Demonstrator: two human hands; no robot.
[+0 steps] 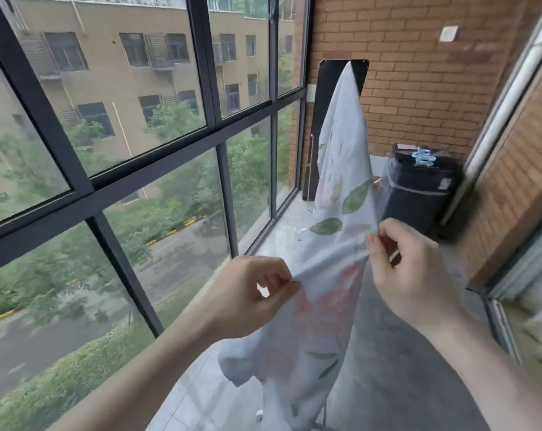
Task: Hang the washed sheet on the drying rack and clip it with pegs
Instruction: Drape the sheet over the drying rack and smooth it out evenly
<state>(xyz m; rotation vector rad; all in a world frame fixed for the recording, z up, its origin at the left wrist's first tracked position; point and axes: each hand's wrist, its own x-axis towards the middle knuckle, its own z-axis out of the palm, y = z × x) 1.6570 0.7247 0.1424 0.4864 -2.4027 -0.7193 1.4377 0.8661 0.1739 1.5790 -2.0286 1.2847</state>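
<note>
Both hands, left [247, 293] and right [409, 269], pinch the sheet's [341, 194] edge at six o'clock, its far end draped at twelve, pegs not yet on.

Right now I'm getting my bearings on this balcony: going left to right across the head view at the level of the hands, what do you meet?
Window → left hand pinching the sheet → right hand pinching its other edge → brick wall.
</note>
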